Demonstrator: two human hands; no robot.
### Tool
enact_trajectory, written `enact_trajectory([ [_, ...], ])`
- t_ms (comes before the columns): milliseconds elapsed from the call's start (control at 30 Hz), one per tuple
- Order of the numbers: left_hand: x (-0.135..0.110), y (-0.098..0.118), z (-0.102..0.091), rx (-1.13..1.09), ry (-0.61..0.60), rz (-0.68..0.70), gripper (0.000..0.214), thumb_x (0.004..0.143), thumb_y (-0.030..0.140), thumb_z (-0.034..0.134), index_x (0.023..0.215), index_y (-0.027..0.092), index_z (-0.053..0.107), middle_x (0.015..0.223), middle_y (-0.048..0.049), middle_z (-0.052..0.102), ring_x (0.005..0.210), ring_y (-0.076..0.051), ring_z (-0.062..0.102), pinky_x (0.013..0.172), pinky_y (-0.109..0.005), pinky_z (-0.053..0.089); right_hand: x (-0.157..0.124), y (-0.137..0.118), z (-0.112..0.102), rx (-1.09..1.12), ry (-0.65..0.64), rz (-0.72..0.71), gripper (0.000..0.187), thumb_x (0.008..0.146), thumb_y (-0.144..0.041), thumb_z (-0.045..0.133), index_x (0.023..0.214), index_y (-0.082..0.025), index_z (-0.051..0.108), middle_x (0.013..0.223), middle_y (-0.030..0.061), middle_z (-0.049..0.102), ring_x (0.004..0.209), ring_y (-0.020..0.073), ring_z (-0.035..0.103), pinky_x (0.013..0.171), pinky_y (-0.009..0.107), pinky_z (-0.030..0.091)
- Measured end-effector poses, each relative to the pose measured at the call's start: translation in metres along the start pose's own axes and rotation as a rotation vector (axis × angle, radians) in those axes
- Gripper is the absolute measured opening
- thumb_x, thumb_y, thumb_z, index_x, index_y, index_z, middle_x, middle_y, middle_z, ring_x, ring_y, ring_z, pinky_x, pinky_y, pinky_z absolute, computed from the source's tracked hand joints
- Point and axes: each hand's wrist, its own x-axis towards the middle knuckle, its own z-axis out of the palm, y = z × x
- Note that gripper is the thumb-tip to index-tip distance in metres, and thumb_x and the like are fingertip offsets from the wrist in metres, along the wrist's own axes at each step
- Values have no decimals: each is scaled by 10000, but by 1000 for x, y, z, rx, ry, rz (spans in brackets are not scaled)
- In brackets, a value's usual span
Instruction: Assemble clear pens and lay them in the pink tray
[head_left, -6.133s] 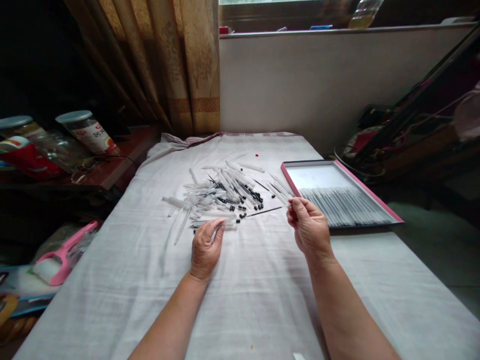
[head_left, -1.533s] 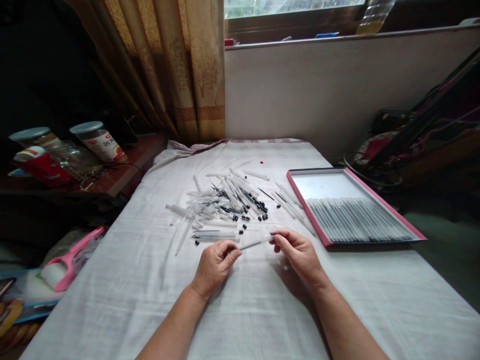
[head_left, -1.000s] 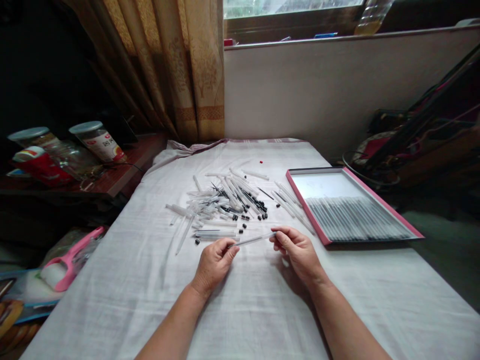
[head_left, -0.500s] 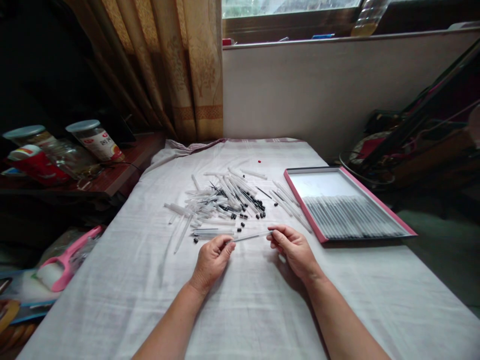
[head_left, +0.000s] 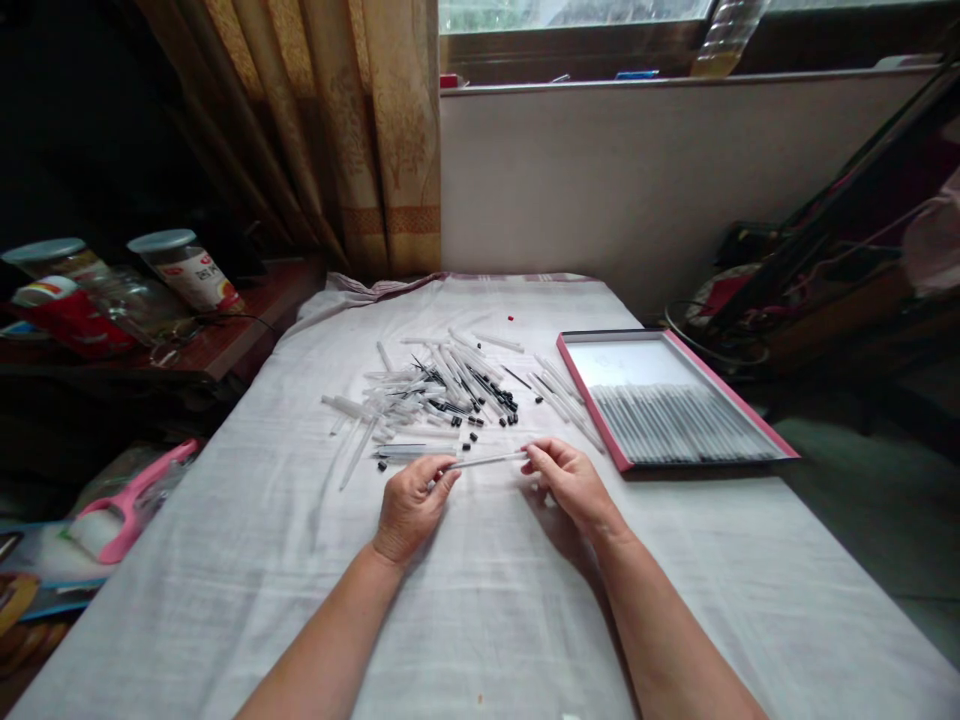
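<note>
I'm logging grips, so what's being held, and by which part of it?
A slim pen, by its ends: left hand at one, right hand at the other.

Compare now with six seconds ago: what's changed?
The right hand has moved left, away from the box toward the left hand; both now hold a slim tube between them. The loose black refill that lay between the hands is gone from the cloth. The box, its row of tubes and the red cap stayed put.
</note>
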Motion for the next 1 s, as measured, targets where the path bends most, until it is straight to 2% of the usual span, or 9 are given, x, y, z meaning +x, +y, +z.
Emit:
enact_trajectory([
  [67, 1, 1, 1, 31, -47, 51, 151, 901, 292, 583, 958, 201, 689, 884, -43, 739, 700, -136, 673, 644, -222, 524, -3, -3, -7, -232, -73, -114, 342, 772, -492, 609, 865, -178, 706, 796, 68, 733, 681, 186, 656, 592, 281, 488],
  [133, 1, 4, 3, 64, -96, 112, 160, 910, 295, 568, 973, 202, 683, 904, -49, 736, 725, -139, 675, 682, -231, 528, -9, -7, -9, -526, -148, -218, 273, 809, -427, 595, 883, -204, 733, 860, 60, 747, 785, 205, 676, 717, 302, 492],
  [200, 2, 8, 7, 95, -135, 156, 174, 921, 301, 549, 983, 203, 677, 889, -50, 730, 759, -147, 677, 711, -238, 526, -14, -12, -8, -778, -216, -291, 250, 832, -402, 595, 916, -226, 752, 882, 56, 753, 823, 210, 678, 747, 297, 476],
  [267, 3, 12, 11, 127, -165, 177, 186, 929, 310, 532, 980, 203, 676, 854, -47, 722, 766, -153, 676, 708, -240, 518, -18, -14, -4, -899, -240, -358, 262, 858, -388, 580, 990, -237, 749, 921, 61, 752, 838, 206, 678, 742, 285, 467],
  [400, 15, 21, 13, 219, -252, 167, 198, 924, 318, 536, 1009, 211, 679, 858, -51, 717, 757, -160, 661, 710, -250, 499, -17, -12, -4, -919, -205, -411, 258, 896, -331, 539, 1034, -253, 742, 965, 63, 747, 846, 204, 680, 740, 284, 463],
  [533, 41, 24, 8, 365, -278, 112, 196, 905, 260, 552, 1055, 232, 675, 972, -61, 707, 878, -195, 645, 793, -290, 483, -8, -5, -18, -923, -79, -341, 229, 876, -302, 553, 973, -257, 755, 980, 70, 755, 880, 230, 678, 746, 301, 459],
  [633, 62, 25, 8, 495, -344, 52, 204, 857, 213, 600, 1038, 247, 690, 1055, -73, 680, 965, -227, 612, 822, -314, 469, -3, 0, -27, -869, -10, -293, 230, 868, -310, 549, 936, -248, 759, 961, 70, 762, 873, 237, 679, 751, 309, 462],
  [800, 79, 25, 20, 685, -483, 39, 155, 838, 266, 613, 935, 217, 724, 969, -106, 687, 947, -272, 603, 805, -357, 447, 0, 2, -28, -814, 13, -265, 247, 876, -334, 528, 905, -247, 758, 940, 57, 765, 872, 226, 683, 753, 296, 462],
  [1000, 88, 35, 30, 710, -491, 47, 91, 820, 212, 618, 830, 188, 706, 852, -112, 686, 902, -279, 619, 770, -351, 435, 1, 6, -28, -798, 36, -235, 269, 870, -347, 529, 1012, -229, 726, 913, 61, 759, 847, 222, 679, 734, 295, 449],
])
